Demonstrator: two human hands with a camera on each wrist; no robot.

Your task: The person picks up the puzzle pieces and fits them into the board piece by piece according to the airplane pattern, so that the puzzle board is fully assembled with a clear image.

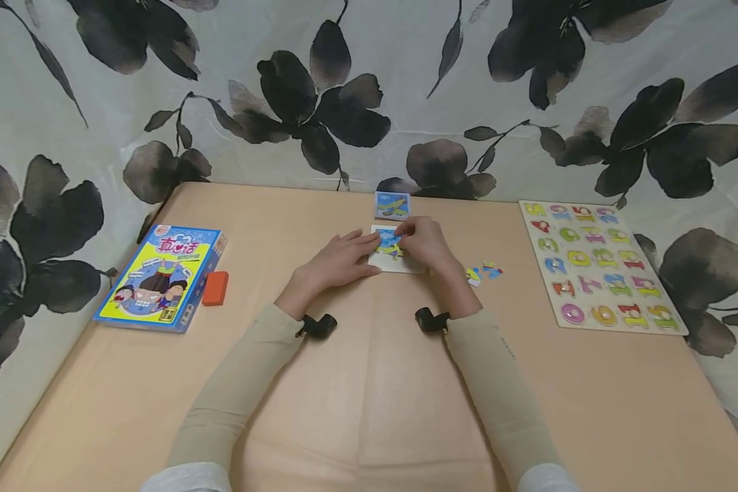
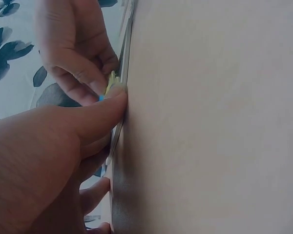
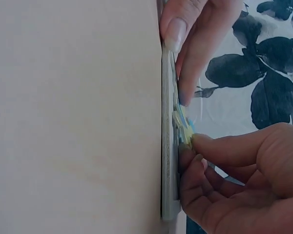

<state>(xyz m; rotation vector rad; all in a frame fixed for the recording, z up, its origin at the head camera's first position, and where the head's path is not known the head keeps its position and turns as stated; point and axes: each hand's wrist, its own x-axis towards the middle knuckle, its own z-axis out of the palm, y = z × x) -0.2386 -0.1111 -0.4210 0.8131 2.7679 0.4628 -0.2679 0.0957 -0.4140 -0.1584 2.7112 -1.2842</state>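
Observation:
A small white-framed jigsaw puzzle board [image 1: 406, 267] with a partly filled blue and yellow picture lies at the middle of the table. On its left side rests my left hand [image 1: 343, 260], fingers extended over the puzzle and thumb [image 2: 107, 105] at the near edge. My right hand [image 1: 429, 243] is over the board's right part. Between its thumb and finger it pinches a yellow and blue puzzle piece [image 3: 186, 132], tilted up off the board's surface. Loose puzzle pieces [image 1: 490, 270] lie to the right of the right wrist.
Behind the board is a small picture of a yellow shape on blue [image 1: 392, 205]. At left stand a blue and yellow box [image 1: 160, 273] and an orange block [image 1: 215, 288]. A letter board [image 1: 603, 266] lies at right. A floral cloth [image 1: 369, 89] hangs behind the table.

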